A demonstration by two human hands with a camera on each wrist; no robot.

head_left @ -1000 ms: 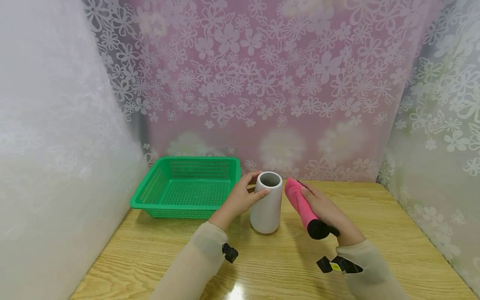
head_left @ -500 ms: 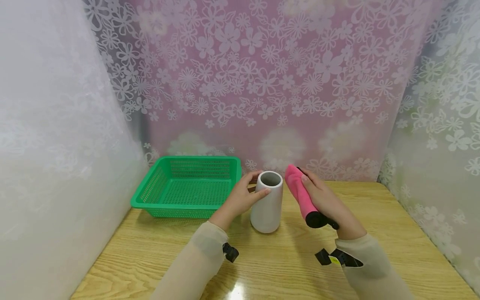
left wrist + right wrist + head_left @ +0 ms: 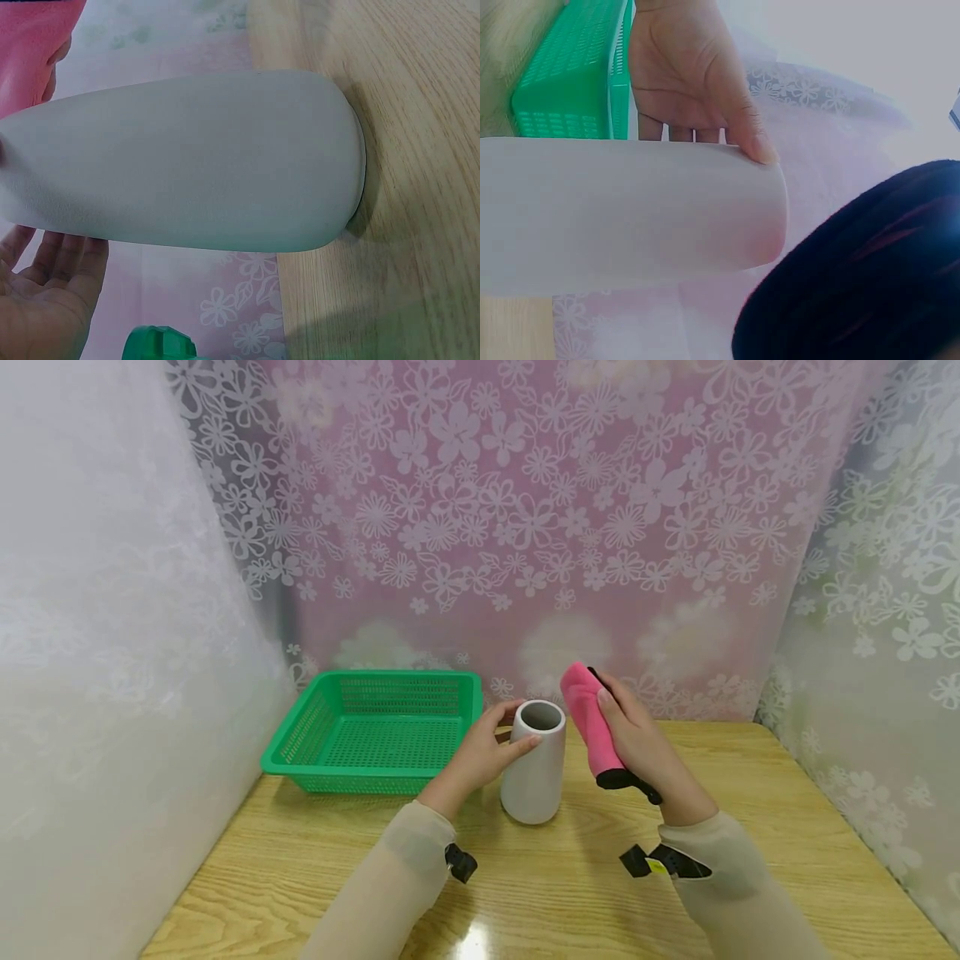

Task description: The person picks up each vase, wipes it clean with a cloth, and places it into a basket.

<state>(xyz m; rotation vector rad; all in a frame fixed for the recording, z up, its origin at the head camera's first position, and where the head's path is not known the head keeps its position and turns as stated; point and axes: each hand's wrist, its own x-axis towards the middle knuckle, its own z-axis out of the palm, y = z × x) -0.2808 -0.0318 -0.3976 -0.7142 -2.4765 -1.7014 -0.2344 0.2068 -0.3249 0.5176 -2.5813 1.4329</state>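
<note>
A white, vase-like container [image 3: 532, 785] with a round open top stands upright on the wooden table. My left hand [image 3: 477, 758] grips it near the rim, thumb in front and fingers behind. In the left wrist view, its pale wall [image 3: 187, 165] lies across the picture. To the right, my right hand [image 3: 643, 743] holds a soft pink cloth-like thing [image 3: 588, 718] with a black lower end, tilted in the air. It is beside the container's rim and apart from it. A dark fabric end of it [image 3: 870, 270] fills the lower right of the right wrist view; its exact kind is unclear.
A green plastic basket [image 3: 367, 772] with slotted walls sits left of the container, close to my left hand. Floral curtains [image 3: 525, 527] enclose the back and sides of the wooden table [image 3: 540, 902].
My right hand has risen and shifted slightly left with the pink thing, whose black end has come up from lower down. The left hand and the container stay in place.
</note>
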